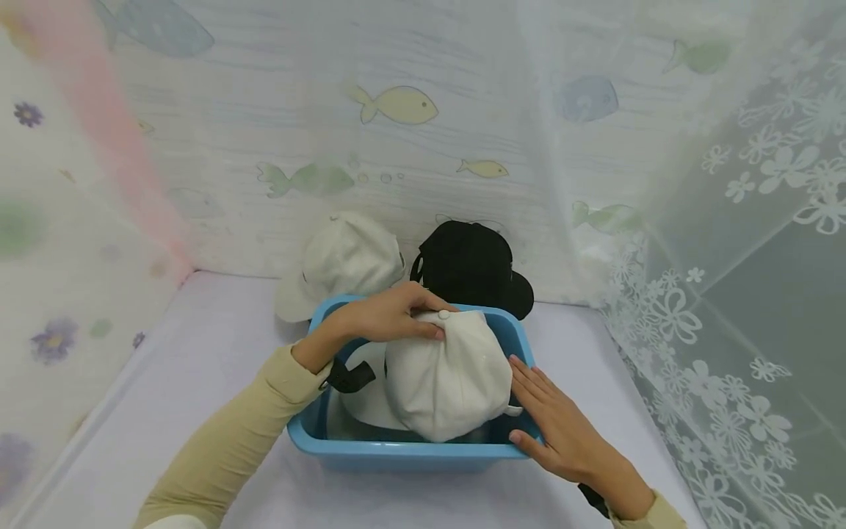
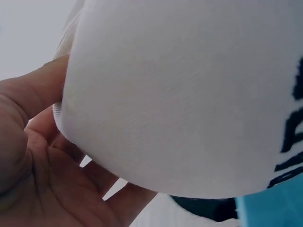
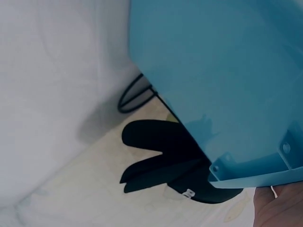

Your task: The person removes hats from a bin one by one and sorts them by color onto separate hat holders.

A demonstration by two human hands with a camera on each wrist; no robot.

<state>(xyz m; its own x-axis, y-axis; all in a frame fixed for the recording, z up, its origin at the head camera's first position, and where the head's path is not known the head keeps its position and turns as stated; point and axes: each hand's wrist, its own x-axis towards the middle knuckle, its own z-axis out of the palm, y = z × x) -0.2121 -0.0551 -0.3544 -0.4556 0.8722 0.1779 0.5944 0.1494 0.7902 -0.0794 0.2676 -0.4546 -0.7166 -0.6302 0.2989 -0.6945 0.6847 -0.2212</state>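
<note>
One basin (image 1: 423, 450), white surface (image 1: 218, 353), fish-print curtain (image 1: 463, 44)

L grip (image 1: 390, 312) pinches wht cap (image 1: 456, 378) | R grip (image 1: 558, 422) at blu tub (image 1: 410, 450)

Pale fish-print curtain (image 1: 423, 150) behind a white cloth surface (image 1: 218, 353), flowered hangings (image 1: 760, 419) on both sides

From here I count 3 cameras: the head's looks forward and down from above; the left wrist's sits close up to the white cap (image 2: 175, 104); the right wrist's faces the blue tub (image 3: 208, 75) from just outside. All 3 catch the tub.
</note>
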